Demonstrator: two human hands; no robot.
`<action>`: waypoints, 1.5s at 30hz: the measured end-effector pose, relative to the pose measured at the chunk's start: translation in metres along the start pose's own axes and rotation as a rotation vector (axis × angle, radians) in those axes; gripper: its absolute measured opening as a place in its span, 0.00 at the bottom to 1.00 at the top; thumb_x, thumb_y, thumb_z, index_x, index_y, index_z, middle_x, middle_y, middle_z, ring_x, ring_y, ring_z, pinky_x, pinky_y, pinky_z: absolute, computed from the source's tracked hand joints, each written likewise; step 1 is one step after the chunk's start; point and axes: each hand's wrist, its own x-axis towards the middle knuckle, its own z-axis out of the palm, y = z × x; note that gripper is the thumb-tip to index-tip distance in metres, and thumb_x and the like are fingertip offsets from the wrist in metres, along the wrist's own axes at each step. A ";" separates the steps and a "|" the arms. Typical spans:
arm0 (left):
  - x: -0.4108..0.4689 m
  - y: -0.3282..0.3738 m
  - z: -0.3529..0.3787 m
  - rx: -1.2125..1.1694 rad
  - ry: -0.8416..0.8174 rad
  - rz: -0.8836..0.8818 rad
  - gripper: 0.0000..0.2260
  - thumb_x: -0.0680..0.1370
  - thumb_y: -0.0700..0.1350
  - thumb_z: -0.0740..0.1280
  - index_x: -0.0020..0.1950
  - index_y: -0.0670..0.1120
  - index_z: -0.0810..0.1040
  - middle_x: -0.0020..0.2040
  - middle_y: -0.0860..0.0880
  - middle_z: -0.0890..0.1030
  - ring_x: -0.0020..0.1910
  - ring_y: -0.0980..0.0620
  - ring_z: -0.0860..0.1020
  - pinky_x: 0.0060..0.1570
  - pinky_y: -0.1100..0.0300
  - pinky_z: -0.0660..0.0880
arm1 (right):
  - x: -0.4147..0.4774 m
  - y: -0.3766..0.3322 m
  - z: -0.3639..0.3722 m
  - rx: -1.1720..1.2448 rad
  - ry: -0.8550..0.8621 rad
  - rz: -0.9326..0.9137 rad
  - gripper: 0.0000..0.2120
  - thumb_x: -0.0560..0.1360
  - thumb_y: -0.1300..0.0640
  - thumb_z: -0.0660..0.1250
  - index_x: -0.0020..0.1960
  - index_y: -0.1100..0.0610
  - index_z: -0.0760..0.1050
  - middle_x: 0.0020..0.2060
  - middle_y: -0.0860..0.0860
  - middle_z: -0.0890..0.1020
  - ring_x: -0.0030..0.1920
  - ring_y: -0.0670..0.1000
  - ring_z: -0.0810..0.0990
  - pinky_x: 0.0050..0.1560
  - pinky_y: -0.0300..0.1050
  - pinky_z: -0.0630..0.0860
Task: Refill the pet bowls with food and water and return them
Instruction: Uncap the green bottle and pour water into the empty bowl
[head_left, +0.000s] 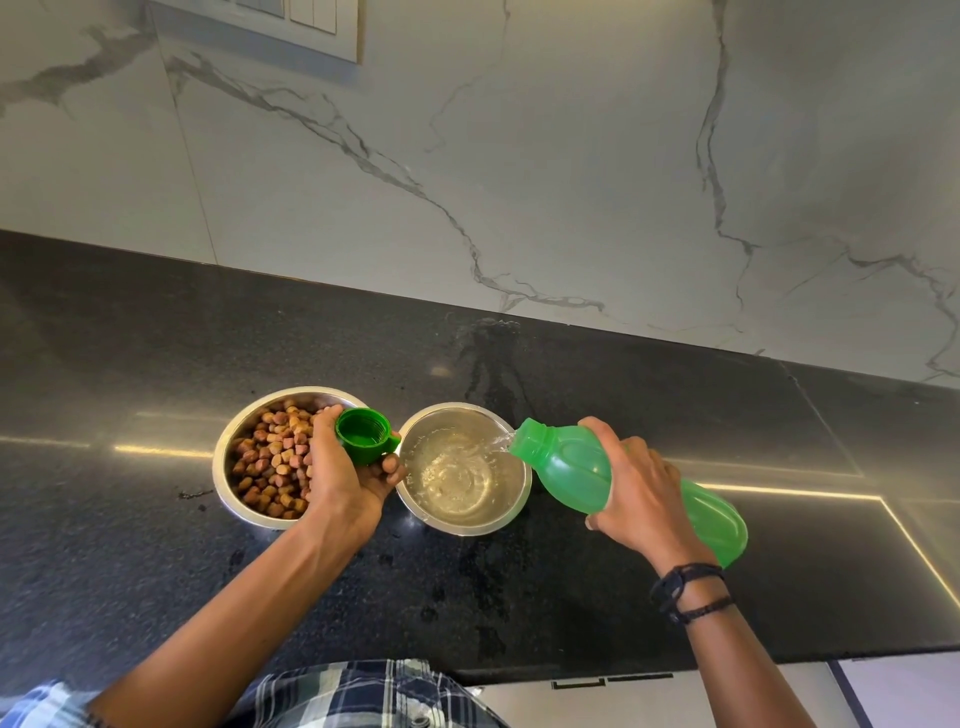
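Kibble bowl (243, 417) left of water bowl (513, 486), desk (156, 338) maybe splashed; our left hand (343, 478) grips cap (363, 434), right hand (639, 493) the tipped bottle (566, 467).

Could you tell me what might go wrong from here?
The green bottle pours right at the rim of the water bowl, so water could land on the counter, which already looks wet. The left hand holds the cap at the edge of the kibble bowl; it might drop in.

Open countertop (649, 395) behind kibble bowl (249, 415), water bowl (457, 415)
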 end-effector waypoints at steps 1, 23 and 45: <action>0.000 0.000 0.000 0.000 0.003 0.001 0.17 0.78 0.57 0.59 0.49 0.42 0.74 0.37 0.44 0.77 0.27 0.53 0.70 0.31 0.59 0.67 | 0.000 0.000 0.000 -0.005 0.000 0.001 0.54 0.63 0.56 0.81 0.76 0.40 0.50 0.58 0.52 0.72 0.60 0.55 0.74 0.63 0.55 0.71; 0.000 -0.002 0.002 0.018 -0.031 0.019 0.17 0.79 0.57 0.57 0.44 0.43 0.74 0.34 0.44 0.76 0.26 0.53 0.68 0.29 0.60 0.66 | -0.001 0.001 0.002 -0.029 0.029 -0.011 0.53 0.62 0.57 0.80 0.75 0.39 0.51 0.55 0.51 0.72 0.57 0.54 0.75 0.60 0.54 0.72; 0.001 -0.004 0.000 0.027 -0.045 0.040 0.17 0.79 0.56 0.57 0.44 0.44 0.73 0.34 0.45 0.75 0.25 0.53 0.67 0.28 0.60 0.63 | 0.000 0.003 0.001 -0.050 0.057 -0.024 0.51 0.63 0.59 0.79 0.76 0.40 0.53 0.54 0.51 0.72 0.56 0.54 0.76 0.60 0.54 0.72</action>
